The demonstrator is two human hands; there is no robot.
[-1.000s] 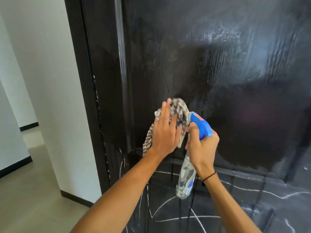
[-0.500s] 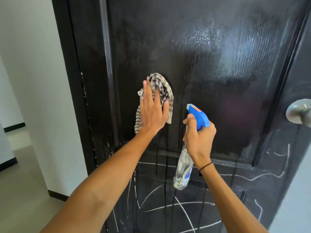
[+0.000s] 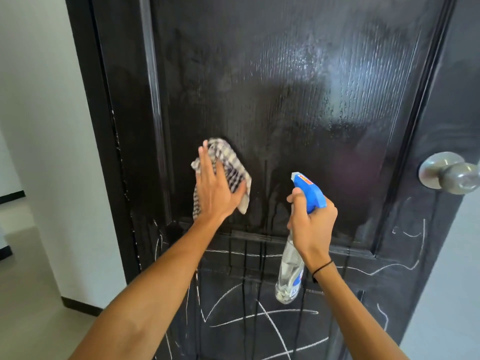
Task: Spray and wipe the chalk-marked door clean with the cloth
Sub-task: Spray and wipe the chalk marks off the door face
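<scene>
Door [image 3: 298, 100], black and wet, fills most of the frame; its upper panel shows no chalk, while chalk lines [image 3: 259, 315] cross the lower panel. Over the last second the cloth [image 3: 231, 167] has slid from beside the bottle leftward to centre-left, so wiping is under way, with the lower panel likely next. Left hand [image 3: 215, 193] presses the cloth flat with straight, spread fingers. Right hand [image 3: 311, 224], right of centre, grips the spray bottle [image 3: 291, 274], fingers curled round its neck; the clear bottle seems partly filled.
</scene>
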